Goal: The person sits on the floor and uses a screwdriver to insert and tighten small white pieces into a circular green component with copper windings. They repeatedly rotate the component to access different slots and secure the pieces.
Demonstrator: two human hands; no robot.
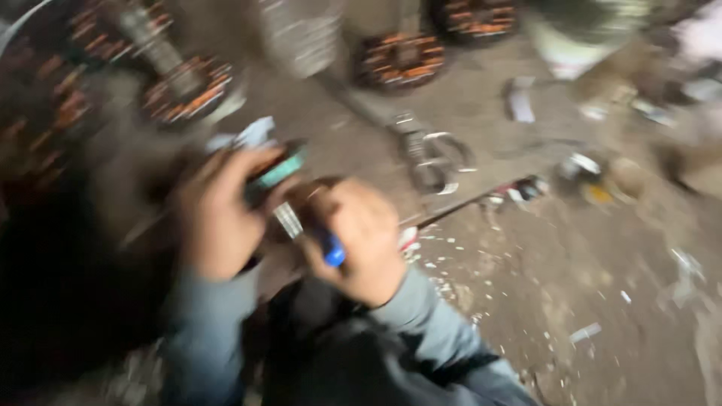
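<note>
Clenched round a blue-handled tool (331, 248), right hand (361, 240); left hand (218, 214) gripping a blurred teal-edged part (274, 177) just above the lap. Apparently mid-working on that part; steadier hold needed next. Beyond, copper-wound stators (188, 90) on the dusty floor (564, 286).

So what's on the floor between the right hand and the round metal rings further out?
In the head view, only bare dusty floor separates the right hand from the metal rings; white scraps lie off to the side.

two hands in view: left hand (218, 218), right hand (361, 240). one blue-handled tool (331, 252). four round copper-wound coils (398, 59) visible on the floor (571, 263) (blur may hide more). many small white scraps (451, 278), uncountable.
</note>
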